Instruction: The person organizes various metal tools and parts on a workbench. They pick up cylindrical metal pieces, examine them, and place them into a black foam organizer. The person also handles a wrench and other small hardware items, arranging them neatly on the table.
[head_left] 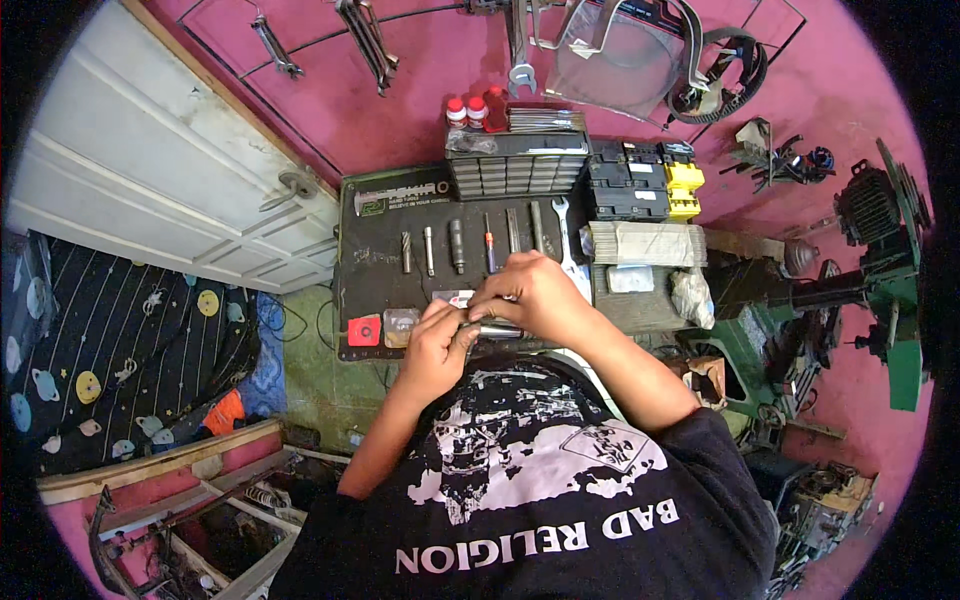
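Observation:
My left hand point(436, 347) and my right hand point(537, 296) meet at the near edge of the dark work mat point(375, 285). Fingertips of both are pinched together, closed around something small and dark that they mostly hide. Just under my right hand lies a shiny metal cylinder point(502, 330), partly covered. Beyond the hands a row of tools runs across the mat: a fluted cutter point(406, 252), a socket extension point(430, 252), a long socket point(457, 247), a slim screwdriver point(490, 250) and a large wrench point(565, 240). A red square packet point(364, 331) and a small clear bag point(401, 326) lie left of my left hand.
A small drawer cabinet point(517, 175) stands at the back, beside black and yellow cases point(640, 180). On the right are a stack of pale strips point(648, 243) and a green machine point(895, 340). A white door point(170, 150) stands left; wrenches point(368, 45) hang on the pink wall.

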